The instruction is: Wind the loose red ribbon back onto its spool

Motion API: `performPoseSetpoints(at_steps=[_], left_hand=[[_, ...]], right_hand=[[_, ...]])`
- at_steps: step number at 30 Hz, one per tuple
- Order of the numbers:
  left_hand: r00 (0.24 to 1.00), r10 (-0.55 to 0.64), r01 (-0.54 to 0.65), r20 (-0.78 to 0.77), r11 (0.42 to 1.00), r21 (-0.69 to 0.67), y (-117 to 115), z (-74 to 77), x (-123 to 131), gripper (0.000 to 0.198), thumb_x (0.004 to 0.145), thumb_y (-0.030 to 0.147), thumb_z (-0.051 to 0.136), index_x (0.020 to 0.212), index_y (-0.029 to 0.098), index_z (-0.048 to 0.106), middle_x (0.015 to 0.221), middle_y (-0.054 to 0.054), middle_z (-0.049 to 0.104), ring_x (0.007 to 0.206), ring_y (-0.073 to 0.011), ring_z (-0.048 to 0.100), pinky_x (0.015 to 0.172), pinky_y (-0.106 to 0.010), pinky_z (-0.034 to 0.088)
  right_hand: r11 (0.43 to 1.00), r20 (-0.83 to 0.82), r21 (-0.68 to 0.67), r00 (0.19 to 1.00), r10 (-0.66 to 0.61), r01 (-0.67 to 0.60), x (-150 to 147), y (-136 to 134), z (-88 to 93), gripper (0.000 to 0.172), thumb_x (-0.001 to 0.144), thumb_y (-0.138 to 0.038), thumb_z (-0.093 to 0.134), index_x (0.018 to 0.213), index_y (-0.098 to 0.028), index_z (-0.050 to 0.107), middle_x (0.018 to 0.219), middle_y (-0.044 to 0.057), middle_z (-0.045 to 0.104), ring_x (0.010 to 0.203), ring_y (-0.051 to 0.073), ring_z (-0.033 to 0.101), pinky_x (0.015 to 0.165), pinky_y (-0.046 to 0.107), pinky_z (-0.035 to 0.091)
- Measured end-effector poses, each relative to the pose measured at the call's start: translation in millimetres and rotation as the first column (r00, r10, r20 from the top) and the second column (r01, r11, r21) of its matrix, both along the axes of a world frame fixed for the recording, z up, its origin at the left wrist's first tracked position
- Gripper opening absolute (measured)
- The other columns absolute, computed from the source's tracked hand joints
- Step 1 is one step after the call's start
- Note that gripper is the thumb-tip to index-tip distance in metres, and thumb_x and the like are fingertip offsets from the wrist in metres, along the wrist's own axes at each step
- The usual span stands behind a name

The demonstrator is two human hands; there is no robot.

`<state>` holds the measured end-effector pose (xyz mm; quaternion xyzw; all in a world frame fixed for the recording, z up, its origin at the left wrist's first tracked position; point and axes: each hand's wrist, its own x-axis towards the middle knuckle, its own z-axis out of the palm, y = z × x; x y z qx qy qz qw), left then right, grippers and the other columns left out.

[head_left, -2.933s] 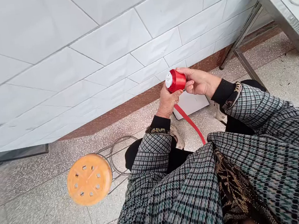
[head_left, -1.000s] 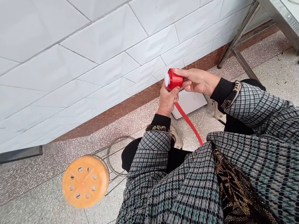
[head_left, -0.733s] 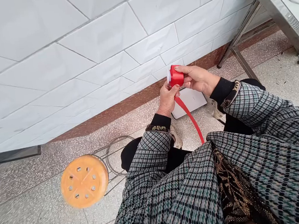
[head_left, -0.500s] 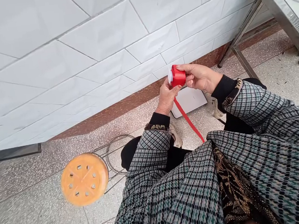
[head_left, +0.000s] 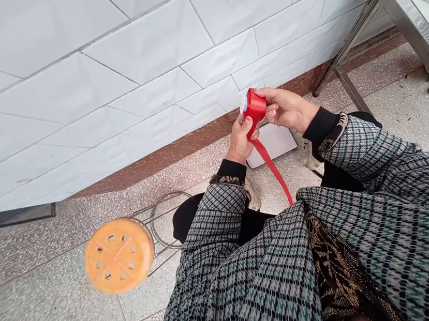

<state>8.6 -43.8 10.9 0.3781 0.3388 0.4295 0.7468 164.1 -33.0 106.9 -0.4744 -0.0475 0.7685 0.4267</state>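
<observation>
Between my two hands is a red ribbon [head_left: 257,105], glossy and partly wound on a white spool [head_left: 244,103]. My left hand [head_left: 240,137] is closed on the spool's lower left side, its thumb pressing on the ribbon. At the right side of the roll, my right hand [head_left: 285,108] pinches the ribbon between thumb and fingers. A loose length of ribbon hangs from below my left hand down toward my lap, where the coat hides its end. The fingers behind the spool are partly hidden.
An orange round stool [head_left: 120,255] with metal legs stands at the lower left. A white board or box [head_left: 273,145] lies on the floor below my hands. White wall tiles [head_left: 160,99] rise ahead. A metal-framed table [head_left: 408,17] stands at the right.
The roll has turned in my hands, and a loop of ribbon now stands out from the spool toward my right hand. The hanging length bows more to the right.
</observation>
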Motion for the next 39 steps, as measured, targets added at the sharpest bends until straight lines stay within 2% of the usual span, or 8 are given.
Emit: performPoseSetpoints(at_steps=[7,15,19,25,28,33,37,39], left_hand=[[0.983,0.171,-0.166,-0.073,0.984,0.068,3,-5.1,-2,0.048,0.071,0.056,0.092,0.091,0.023,0.063,0.055,0.010,0.039,0.041,-0.0040,0.023,0.039,-0.022,0.015],[0.977,0.167,-0.141,-0.131,0.971,0.192,-7,-3.4,2,0.052,0.072,0.059,0.090,0.069,0.021,0.054,0.052,0.009,0.038,0.042,-0.0043,0.026,0.042,-0.021,0.020],[0.970,0.151,-0.102,-0.191,0.964,0.247,-9,-11.7,5,0.051,0.073,0.060,0.088,0.071,0.022,0.055,0.054,0.008,0.040,0.043,-0.0058,0.029,0.043,-0.022,0.023],[0.934,0.258,-0.185,-0.249,0.941,0.282,-2,-24.5,5,0.052,0.078,0.067,0.081,0.073,0.021,0.059,0.055,0.007,0.040,0.046,-0.0062,0.028,0.045,-0.023,0.023],[0.939,0.286,-0.223,-0.190,0.929,0.295,3,-30.6,5,0.046,0.076,0.061,0.086,0.093,0.023,0.067,0.057,0.009,0.039,0.047,-0.0058,0.030,0.046,-0.021,0.025],[0.987,0.090,-0.048,-0.136,0.958,0.281,16,-41.9,-6,0.092,0.071,0.061,0.091,0.149,0.033,0.052,0.056,0.012,0.040,0.043,-0.0065,0.032,0.044,-0.022,0.030],[0.983,-0.062,0.118,-0.172,0.935,0.334,30,-38.9,-21,0.108,0.063,0.058,0.096,0.157,0.032,0.048,0.091,0.000,0.071,0.068,-0.0124,0.062,0.064,-0.026,0.051],[0.980,-0.109,0.163,-0.169,0.923,0.348,33,-34.3,-24,0.108,0.059,0.056,0.098,0.153,0.029,0.053,0.111,-0.006,0.073,0.089,-0.0169,0.068,0.077,-0.028,0.055]], right_hand=[[0.994,0.070,0.098,0.996,-0.048,0.041,8,3,-2.1,0.006,0.101,-0.020,0.069,0.105,-0.020,0.064,0.061,-0.008,0.052,0.039,0.002,0.028,0.035,0.011,0.030],[0.990,0.100,0.116,0.991,-0.088,0.076,11,6,-1.8,0.002,0.104,-0.021,0.065,0.103,-0.020,0.063,0.060,-0.007,0.050,0.041,0.003,0.027,0.036,0.011,0.031],[0.991,0.139,0.119,0.987,-0.079,0.062,10,6,-0.6,0.006,0.103,-0.022,0.067,0.100,-0.021,0.062,0.059,-0.008,0.049,0.041,0.004,0.028,0.037,0.012,0.031],[0.990,0.061,0.098,0.993,-0.104,0.098,7,3,-1.3,0.005,0.103,-0.019,0.065,0.107,-0.021,0.063,0.061,-0.007,0.052,0.039,0.002,0.029,0.035,0.010,0.030],[0.994,-0.005,0.065,0.996,-0.085,0.085,8,3,-0.7,0.005,0.103,-0.018,0.065,0.106,-0.019,0.062,0.062,-0.007,0.053,0.039,0.001,0.029,0.034,0.009,0.030],[0.998,-0.136,-0.026,0.990,0.046,-0.050,13,4,-3.5,0.006,0.103,-0.015,0.062,0.108,-0.017,0.060,0.066,-0.005,0.057,0.038,0.001,0.030,0.033,0.009,0.033],[0.991,-0.220,-0.062,0.970,0.102,-0.118,16,3,-8.5,0.007,0.102,-0.014,0.062,0.109,-0.016,0.061,0.065,-0.006,0.055,0.037,0.001,0.030,0.033,0.009,0.035],[0.988,-0.255,-0.068,0.960,0.117,-0.139,17,2,-10.5,0.006,0.103,-0.014,0.061,0.109,-0.016,0.061,0.066,-0.005,0.056,0.037,0.001,0.030,0.032,0.009,0.034]])
